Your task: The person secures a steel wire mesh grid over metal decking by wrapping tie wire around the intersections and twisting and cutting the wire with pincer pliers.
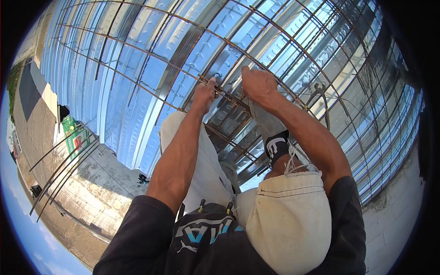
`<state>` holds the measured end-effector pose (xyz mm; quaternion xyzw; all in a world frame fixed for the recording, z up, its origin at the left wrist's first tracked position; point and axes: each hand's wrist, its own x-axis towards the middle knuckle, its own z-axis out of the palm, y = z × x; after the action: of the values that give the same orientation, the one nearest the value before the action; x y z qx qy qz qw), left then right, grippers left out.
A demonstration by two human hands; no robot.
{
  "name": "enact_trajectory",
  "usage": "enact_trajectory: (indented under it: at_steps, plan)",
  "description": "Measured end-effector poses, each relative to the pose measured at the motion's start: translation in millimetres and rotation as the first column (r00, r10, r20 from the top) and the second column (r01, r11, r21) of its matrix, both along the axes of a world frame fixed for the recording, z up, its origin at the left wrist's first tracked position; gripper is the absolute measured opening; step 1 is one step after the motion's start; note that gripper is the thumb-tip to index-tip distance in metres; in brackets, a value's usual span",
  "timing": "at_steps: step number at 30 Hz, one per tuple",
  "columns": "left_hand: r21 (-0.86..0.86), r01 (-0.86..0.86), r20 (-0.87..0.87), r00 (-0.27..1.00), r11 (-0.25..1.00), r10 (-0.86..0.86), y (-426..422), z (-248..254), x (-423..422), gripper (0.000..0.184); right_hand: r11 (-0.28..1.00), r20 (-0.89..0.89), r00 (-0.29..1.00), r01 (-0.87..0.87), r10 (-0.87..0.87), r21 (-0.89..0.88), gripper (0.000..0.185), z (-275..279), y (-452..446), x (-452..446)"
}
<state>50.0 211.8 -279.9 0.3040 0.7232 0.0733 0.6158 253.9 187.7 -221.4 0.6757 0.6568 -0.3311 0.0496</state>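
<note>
My left hand [205, 95] is closed at a crossing of the rusty rebar mesh [224, 40], thumb and fingers pinched together. What it pinches is too small to make out. Just to the right, my right hand [260, 85] is curled into a fist by the same bars, above my shoe [266, 120]. Anything inside the fist is hidden. A pair of pincers [319, 88] lies on the mesh to the right of my right hand, handles apart. Under the bars is shiny corrugated metal decking [151, 87].
Loose wires [373, 87] tangle over the mesh at right. Several long bars [59, 172] jut out at the left, near a green bag [73, 135] on a concrete ledge [103, 174]. My bent knee [288, 220] is close in front of me. A roadway lies beyond the left edge.
</note>
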Motion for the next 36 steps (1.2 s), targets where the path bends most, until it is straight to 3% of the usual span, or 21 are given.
enact_trajectory:
  at_steps: [2,5,6,8,12,15,18,21,23,24,28,30,32,35,36]
  plan:
    - [-0.067,-0.059,0.096,0.993,0.996,0.065,2,10,-8,0.035,0.999,-0.026,1.0,-0.013,0.012,-0.032,0.017,-10,5,-13]
    - [-0.253,-0.272,0.212,0.921,0.928,0.328,5,5,-29,0.051,0.996,-0.079,0.997,0.003,-0.011,-0.093,0.02,-19,6,-25]
    - [-0.273,-0.303,0.181,0.916,0.913,0.359,6,6,-31,0.048,0.992,-0.089,0.995,0.036,-0.047,-0.121,0.022,-24,8,-28]
    - [-0.182,-0.136,0.276,0.943,0.974,0.184,-6,-35,-54,0.045,0.976,-0.165,0.97,0.15,-0.176,-0.157,0.02,-27,11,-31]
    - [-0.133,0.065,0.298,0.954,0.989,-0.023,-13,-58,-68,0.037,0.93,-0.232,0.946,0.139,-0.226,-0.341,0.019,-46,19,-43]
    - [-0.08,0.162,0.124,0.981,0.984,-0.151,4,17,-36,0.03,0.949,-0.386,0.905,0.055,-0.179,-0.31,0.022,-55,18,-41]
    - [0.0,0.09,0.154,0.984,0.996,-0.089,-6,5,-40,0.03,0.962,-0.592,0.798,-0.062,-0.112,-0.267,0.022,-61,16,-31]
    - [0.082,0.098,0.102,0.989,0.992,-0.106,-9,8,-39,0.032,0.885,-0.614,0.719,0.005,-0.326,-0.465,0.02,-62,21,-27]
    - [0.139,0.173,0.018,0.984,0.975,-0.178,-10,14,-37,0.035,0.771,-0.522,0.696,0.072,-0.493,-0.633,0.02,-58,23,-26]
    - [0.164,0.212,-0.026,0.977,0.963,-0.211,-11,16,-37,0.036,0.806,-0.548,0.711,0.044,-0.44,-0.59,0.02,-60,22,-27]
    - [0.112,0.049,0.04,0.998,0.992,-0.054,-14,9,-37,0.041,0.926,-0.664,0.721,-0.084,-0.198,-0.367,0.019,-66,19,-25]
    - [0.006,-0.085,0.113,0.99,0.996,0.084,-12,10,-36,0.045,0.93,-0.591,0.788,-0.063,-0.176,-0.361,0.02,-67,19,-25]
    - [-0.01,-0.055,0.087,0.995,0.998,0.056,-10,15,-33,0.049,0.886,-0.362,0.9,0.053,-0.242,-0.46,0.021,-67,24,-33]
    - [-0.045,-0.144,0.111,0.983,0.988,0.149,-10,17,-30,0.055,0.951,-0.135,0.976,0.125,-0.168,-0.283,0.024,-35,24,-37]
    - [-0.059,-0.193,0.132,0.971,0.979,0.2,-11,12,-32,0.057,0.954,-0.15,0.976,0.111,-0.157,-0.277,0.024,-37,24,-37]
